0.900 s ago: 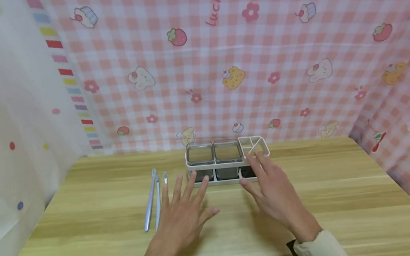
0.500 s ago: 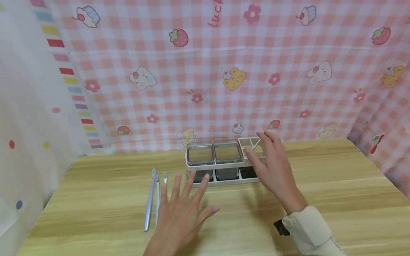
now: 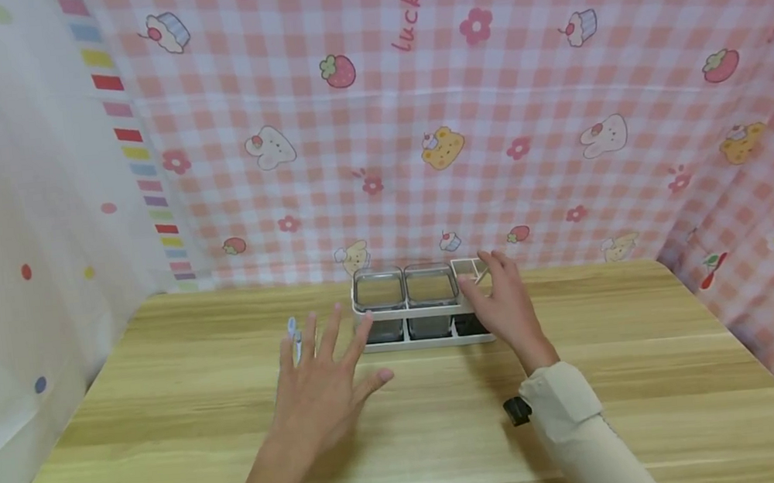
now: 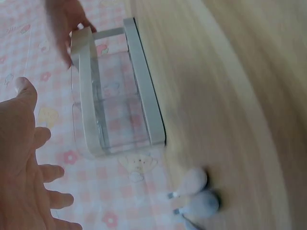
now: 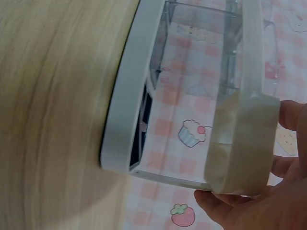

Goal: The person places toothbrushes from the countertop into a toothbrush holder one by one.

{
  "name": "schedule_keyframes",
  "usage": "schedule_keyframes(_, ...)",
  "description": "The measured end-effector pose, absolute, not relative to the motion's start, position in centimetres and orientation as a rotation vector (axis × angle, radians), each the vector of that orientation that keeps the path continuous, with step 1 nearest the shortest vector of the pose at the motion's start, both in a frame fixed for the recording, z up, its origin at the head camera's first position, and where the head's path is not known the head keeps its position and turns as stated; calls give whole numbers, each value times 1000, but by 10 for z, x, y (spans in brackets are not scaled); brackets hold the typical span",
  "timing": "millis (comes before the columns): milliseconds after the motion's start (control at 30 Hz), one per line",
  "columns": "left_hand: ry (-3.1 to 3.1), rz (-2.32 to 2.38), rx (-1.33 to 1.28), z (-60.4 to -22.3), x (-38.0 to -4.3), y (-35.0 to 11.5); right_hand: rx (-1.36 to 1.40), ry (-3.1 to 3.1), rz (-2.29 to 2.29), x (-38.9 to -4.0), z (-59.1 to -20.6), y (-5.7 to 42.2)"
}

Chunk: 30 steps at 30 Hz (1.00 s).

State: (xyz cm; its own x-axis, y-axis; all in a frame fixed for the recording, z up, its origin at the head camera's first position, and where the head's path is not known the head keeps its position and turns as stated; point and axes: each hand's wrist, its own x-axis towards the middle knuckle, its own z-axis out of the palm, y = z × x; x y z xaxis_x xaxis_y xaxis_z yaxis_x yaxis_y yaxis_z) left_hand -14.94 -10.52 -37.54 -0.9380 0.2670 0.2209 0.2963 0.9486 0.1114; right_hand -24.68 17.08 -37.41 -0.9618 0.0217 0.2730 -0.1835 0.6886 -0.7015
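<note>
A white toothbrush holder stands at the back of the table. It carries two clear cups and, at its right end, a divided compartment. My right hand grips that compartment, with the thumb and fingers on different sides of it in the right wrist view. Hovering palm down to the holder's front left, my left hand has its fingers spread and holds nothing. Beneath it lie toothbrushes, mostly hidden in the head view; the left wrist view shows their rounded handle ends.
A pink checked cloth hangs right behind the holder. More patterned cloth closes the left side and the right. The wooden table reaches out on both sides of the hands. A black strap piece sits at the right cuff.
My right hand has moved from in front of the holder to its right-end compartment and closed in on it. The left hand has drifted slightly left, over the toothbrushes. The holder has stayed put.
</note>
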Motion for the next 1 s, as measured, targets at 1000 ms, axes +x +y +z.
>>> schedule_keyframes(1000,-2913,-453,-47,-390,-175,-204,87,-2714,1078,-249,-382,173)
